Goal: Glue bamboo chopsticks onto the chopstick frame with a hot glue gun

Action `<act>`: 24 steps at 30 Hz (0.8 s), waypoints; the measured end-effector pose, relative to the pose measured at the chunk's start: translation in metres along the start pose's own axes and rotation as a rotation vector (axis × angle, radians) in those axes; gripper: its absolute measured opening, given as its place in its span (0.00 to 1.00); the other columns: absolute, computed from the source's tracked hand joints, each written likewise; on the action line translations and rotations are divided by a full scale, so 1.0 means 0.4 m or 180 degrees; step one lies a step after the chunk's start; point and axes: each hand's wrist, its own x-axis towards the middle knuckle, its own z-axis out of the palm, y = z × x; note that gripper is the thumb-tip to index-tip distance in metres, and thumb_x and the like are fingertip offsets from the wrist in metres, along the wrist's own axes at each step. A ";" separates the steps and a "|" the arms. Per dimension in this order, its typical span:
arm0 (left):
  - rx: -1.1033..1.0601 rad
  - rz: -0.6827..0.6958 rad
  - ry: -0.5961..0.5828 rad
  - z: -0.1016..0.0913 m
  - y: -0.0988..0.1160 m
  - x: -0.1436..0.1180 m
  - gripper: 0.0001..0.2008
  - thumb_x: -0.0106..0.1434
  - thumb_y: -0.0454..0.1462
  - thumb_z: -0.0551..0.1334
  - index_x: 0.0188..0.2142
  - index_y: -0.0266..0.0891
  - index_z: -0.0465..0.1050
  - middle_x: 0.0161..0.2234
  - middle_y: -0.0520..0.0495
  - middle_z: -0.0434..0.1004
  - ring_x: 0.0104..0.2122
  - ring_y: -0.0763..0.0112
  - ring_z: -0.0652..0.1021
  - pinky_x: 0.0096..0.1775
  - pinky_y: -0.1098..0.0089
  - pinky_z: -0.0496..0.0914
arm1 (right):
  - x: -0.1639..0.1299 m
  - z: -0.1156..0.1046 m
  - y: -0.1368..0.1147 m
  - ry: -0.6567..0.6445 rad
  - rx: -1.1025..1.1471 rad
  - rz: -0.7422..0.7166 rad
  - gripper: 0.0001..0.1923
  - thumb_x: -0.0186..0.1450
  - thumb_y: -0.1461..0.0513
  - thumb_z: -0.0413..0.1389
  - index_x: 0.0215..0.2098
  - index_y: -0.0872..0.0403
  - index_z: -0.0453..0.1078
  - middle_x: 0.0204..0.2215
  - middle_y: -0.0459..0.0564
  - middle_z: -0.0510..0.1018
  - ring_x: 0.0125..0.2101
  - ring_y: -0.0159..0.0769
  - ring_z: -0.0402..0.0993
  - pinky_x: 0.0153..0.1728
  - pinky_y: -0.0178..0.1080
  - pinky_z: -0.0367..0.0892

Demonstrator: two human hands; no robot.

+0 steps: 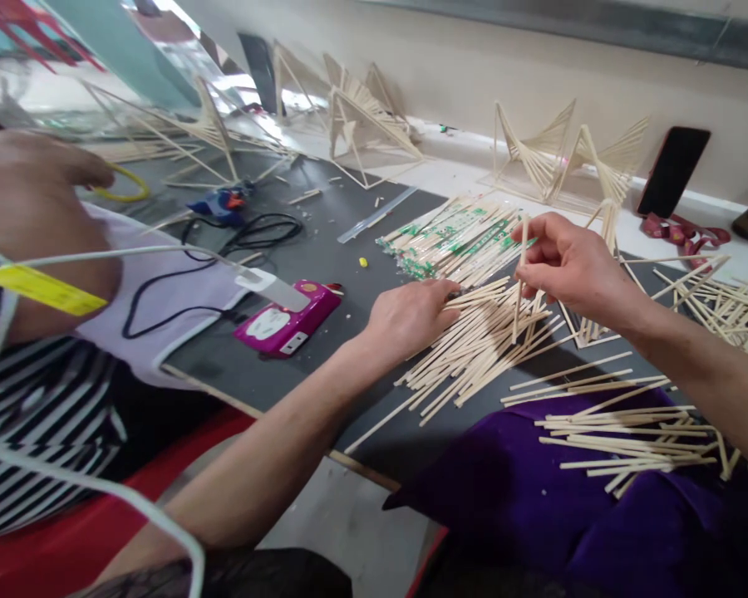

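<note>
So the stick (519, 303) in question is right of centre in the frame, held nearly upright above a loose pile (467, 353) of similar ones. The right hand (564, 262) has it pinched between thumb and fingers. The left hand (408, 314) lies palm down at the pile's left end; can't tell if it's gripping any sticks or just resting there.

Biggest worry imo: that pinch is pretty light and up near the top of the stick, so a knock on the lower end could twist it loose. Drop it and good luck picking it out of that mess. The pile points every which way too, so a careless left wrist could roll a few sticks around.

Lower right, more sticks (623, 445) lie across a purple cloth (499, 482). If that fabric gets tugged, I'd expect them to slide. Just above the pile there's a plastic-wrapped bundle (452, 237), and slick wrap could shift if bumped.

The stick frames (529, 166) along the top look flimsy, so a stray elbow might snap one. Left of centre, a black cable (224, 313) trails over the surface (312, 382) by a magenta power strip (290, 322). If the co-worker's hand (43, 178), upper left, snags it, stuff gets dragged.
</note>
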 end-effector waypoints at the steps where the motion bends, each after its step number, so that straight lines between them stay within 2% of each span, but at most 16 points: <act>1: -0.0029 0.0037 0.0110 -0.011 0.010 -0.006 0.18 0.62 0.41 0.56 0.48 0.40 0.76 0.44 0.39 0.80 0.43 0.53 0.77 0.38 0.62 0.67 | -0.007 -0.009 -0.003 0.0040 0.0295 0.0134 0.16 0.58 0.67 0.52 0.46 0.55 0.62 0.24 0.42 0.73 0.24 0.30 0.74 0.23 0.32 0.64; 3: -0.0422 0.0128 0.0391 -0.037 0.039 -0.020 0.16 0.62 0.42 0.56 0.43 0.41 0.79 0.45 0.41 0.80 0.44 0.56 0.77 0.40 0.63 0.69 | -0.021 -0.027 -0.008 0.0086 0.0645 0.0368 0.17 0.58 0.68 0.52 0.46 0.55 0.61 0.23 0.42 0.73 0.23 0.30 0.74 0.19 0.30 0.62; 4: -0.0826 0.0138 0.0436 -0.049 0.059 -0.029 0.15 0.62 0.42 0.56 0.41 0.41 0.79 0.42 0.42 0.81 0.41 0.60 0.78 0.39 0.65 0.69 | -0.029 -0.036 -0.010 0.0116 0.0744 0.0445 0.16 0.58 0.68 0.52 0.45 0.55 0.61 0.23 0.42 0.73 0.22 0.30 0.75 0.17 0.30 0.62; 5: -0.1328 0.0096 0.0366 -0.060 0.082 -0.038 0.16 0.62 0.43 0.56 0.41 0.41 0.80 0.37 0.44 0.82 0.35 0.63 0.79 0.35 0.67 0.70 | -0.036 -0.044 -0.014 0.0160 0.0816 0.0495 0.15 0.58 0.68 0.52 0.44 0.55 0.61 0.23 0.43 0.73 0.22 0.29 0.75 0.16 0.29 0.62; 6: -0.1876 0.0039 0.0141 -0.068 0.108 -0.047 0.16 0.62 0.44 0.57 0.41 0.40 0.79 0.33 0.44 0.82 0.30 0.66 0.78 0.30 0.68 0.70 | -0.045 -0.053 -0.017 0.0211 0.0870 0.0519 0.14 0.58 0.69 0.52 0.43 0.55 0.60 0.22 0.43 0.73 0.22 0.29 0.75 0.16 0.29 0.63; 8: -0.2718 -0.0001 -0.0361 -0.072 0.163 -0.063 0.17 0.59 0.44 0.60 0.43 0.39 0.79 0.29 0.45 0.81 0.24 0.69 0.77 0.23 0.71 0.68 | -0.063 -0.071 -0.025 0.0323 0.0951 0.0534 0.12 0.59 0.69 0.52 0.41 0.54 0.60 0.22 0.43 0.73 0.22 0.29 0.76 0.15 0.28 0.63; 11: -0.3421 -0.0008 -0.0923 -0.051 0.237 -0.076 0.13 0.55 0.41 0.63 0.37 0.38 0.79 0.26 0.47 0.79 0.21 0.72 0.76 0.19 0.75 0.65 | -0.096 -0.106 -0.035 0.0403 0.1004 0.0517 0.10 0.60 0.69 0.53 0.40 0.54 0.60 0.22 0.43 0.73 0.22 0.30 0.76 0.15 0.28 0.63; 15: -0.4139 -0.0094 -0.1040 -0.011 0.311 -0.076 0.09 0.52 0.41 0.67 0.31 0.38 0.77 0.23 0.49 0.77 0.16 0.78 0.71 0.17 0.76 0.63 | -0.140 -0.171 -0.045 0.0505 0.1004 0.0470 0.03 0.65 0.65 0.52 0.38 0.55 0.64 0.24 0.44 0.73 0.22 0.27 0.75 0.16 0.27 0.63; 19: -0.4824 -0.0332 -0.1215 0.023 0.389 -0.078 0.11 0.50 0.42 0.70 0.23 0.37 0.73 0.18 0.52 0.72 0.13 0.81 0.67 0.15 0.77 0.59 | -0.168 -0.239 -0.047 0.0818 0.0993 0.0466 0.03 0.64 0.64 0.56 0.35 0.56 0.67 0.25 0.45 0.73 0.23 0.26 0.74 0.16 0.27 0.62; 24: -0.5971 -0.0793 -0.1530 0.064 0.483 -0.082 0.12 0.47 0.40 0.72 0.26 0.36 0.75 0.21 0.51 0.75 0.15 0.81 0.69 0.15 0.79 0.59 | -0.164 -0.302 -0.033 0.0858 0.0937 0.0544 0.04 0.61 0.66 0.60 0.35 0.56 0.69 0.21 0.43 0.72 0.20 0.25 0.72 0.15 0.26 0.60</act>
